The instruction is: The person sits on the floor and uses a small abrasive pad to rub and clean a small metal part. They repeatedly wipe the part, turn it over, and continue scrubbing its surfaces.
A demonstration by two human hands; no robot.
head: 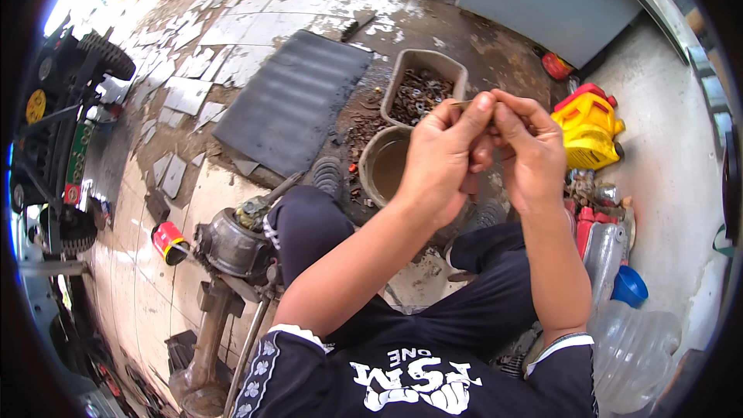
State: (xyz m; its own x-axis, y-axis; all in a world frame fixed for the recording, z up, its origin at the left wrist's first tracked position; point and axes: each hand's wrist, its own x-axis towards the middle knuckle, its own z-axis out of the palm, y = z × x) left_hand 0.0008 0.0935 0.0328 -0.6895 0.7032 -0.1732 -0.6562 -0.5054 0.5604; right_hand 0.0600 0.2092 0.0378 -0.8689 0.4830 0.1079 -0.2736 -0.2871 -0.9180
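Observation:
My left hand (444, 157) and my right hand (531, 151) meet in front of me, thumbs and forefingers pinched close together. A small thin piece (461, 104) shows at the fingertips of my left hand; what it is cannot be made out. Whether my right fingers also grip it is hidden. Beyond the hands stands a grey plastic tub (396, 78) of small rusty metal parts. A round bucket (367, 177) of murky brown liquid is partly covered by my left wrist.
A black mat (290, 98) lies on broken floor tiles. At the left are an axle housing (212, 325) and a red-yellow can (168, 238). At the right stand a yellow jug (592, 128), a blue funnel (630, 286) and a clear plastic bottle (635, 348) beside the wall.

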